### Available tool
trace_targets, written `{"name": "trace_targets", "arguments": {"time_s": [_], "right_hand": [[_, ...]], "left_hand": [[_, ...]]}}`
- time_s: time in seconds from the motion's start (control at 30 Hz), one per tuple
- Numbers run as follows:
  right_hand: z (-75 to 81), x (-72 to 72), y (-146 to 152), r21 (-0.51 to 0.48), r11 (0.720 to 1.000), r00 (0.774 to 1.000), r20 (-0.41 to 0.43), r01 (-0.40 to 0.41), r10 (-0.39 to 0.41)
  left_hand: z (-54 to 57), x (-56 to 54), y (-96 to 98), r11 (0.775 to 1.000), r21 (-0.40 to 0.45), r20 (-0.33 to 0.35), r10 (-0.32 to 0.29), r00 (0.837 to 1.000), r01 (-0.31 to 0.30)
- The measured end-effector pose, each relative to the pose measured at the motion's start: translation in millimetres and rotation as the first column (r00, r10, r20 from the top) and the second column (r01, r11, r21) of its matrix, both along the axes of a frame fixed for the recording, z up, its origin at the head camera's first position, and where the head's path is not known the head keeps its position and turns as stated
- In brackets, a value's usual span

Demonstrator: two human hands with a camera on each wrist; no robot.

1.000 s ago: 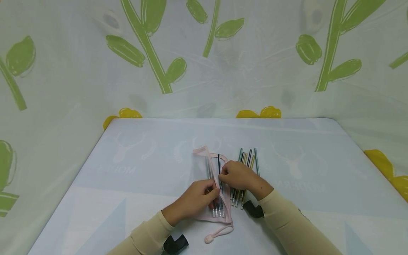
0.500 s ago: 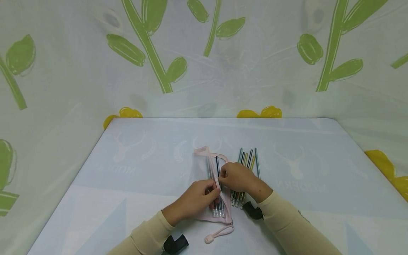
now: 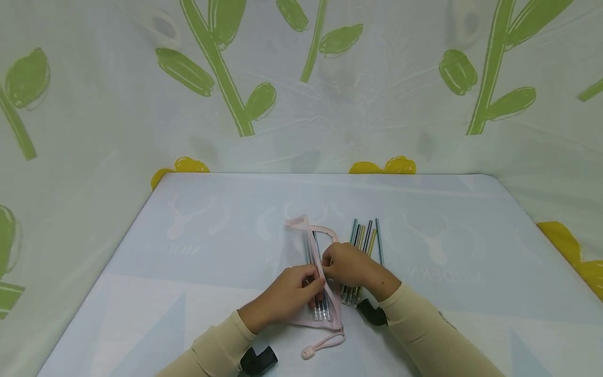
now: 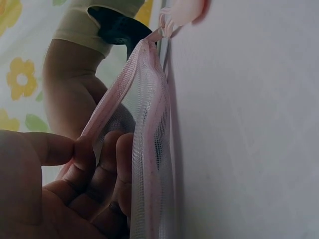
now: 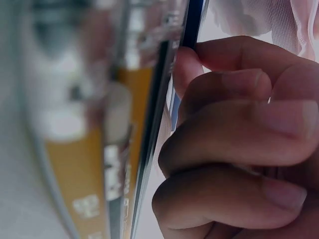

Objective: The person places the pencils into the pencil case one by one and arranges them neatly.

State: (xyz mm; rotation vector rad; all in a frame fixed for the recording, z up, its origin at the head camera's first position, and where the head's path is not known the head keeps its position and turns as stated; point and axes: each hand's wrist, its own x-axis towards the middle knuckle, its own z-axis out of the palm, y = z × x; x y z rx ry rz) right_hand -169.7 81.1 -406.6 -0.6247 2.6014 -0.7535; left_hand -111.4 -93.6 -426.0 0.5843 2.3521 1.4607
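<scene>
A pink-trimmed mesh pencil pouch (image 3: 335,306) lies with its long side open, several pencils (image 3: 320,313) inside, eraser ends toward me. My left hand (image 3: 287,293) pinches the pouch's upper edge between thumb and forefinger; the left wrist view shows that pink zip edge (image 4: 112,99) raised, with the other fingers behind it. Over the opening, my right hand (image 3: 350,264) pinches a dark blue pencil (image 5: 193,22) between thumb and forefinger, its remaining fingers curled. The pencil's lower part is hidden by the hand. Right of the pouch, partly under my right hand, lie several loose pencils (image 3: 365,238).
The pouch's pink zip cord (image 3: 325,345) trails toward me. Black wrist mounts (image 3: 259,361) sit under both sleeves. The pale table (image 3: 165,251) ends at a leaf-patterned curtain (image 3: 330,120).
My right hand has shifted slightly left and down, and the dark pencil has moved left in the pouch, toward the others. The left hand has stayed on the pouch edge.
</scene>
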Motion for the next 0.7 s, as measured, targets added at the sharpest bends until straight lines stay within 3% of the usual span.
{"name": "trace_targets", "arguments": {"time_s": [0.43, 0.7], "right_hand": [[1.4, -1.9, 0, -0.024, 1.0, 0.999, 0.037, -0.002, 0.003], [7.9, 0.7, 10, -0.012, 1.0, 1.0, -0.012, -0.016, 0.016]], "left_hand": [[2.3, -0.4, -0.4, 1.0, -0.008, -0.011, 0.006, 1.0, -0.006], [2.9, 1.2, -0.8, 1.0, -0.005, 0.006, -0.003, 1.0, 0.004]]}}
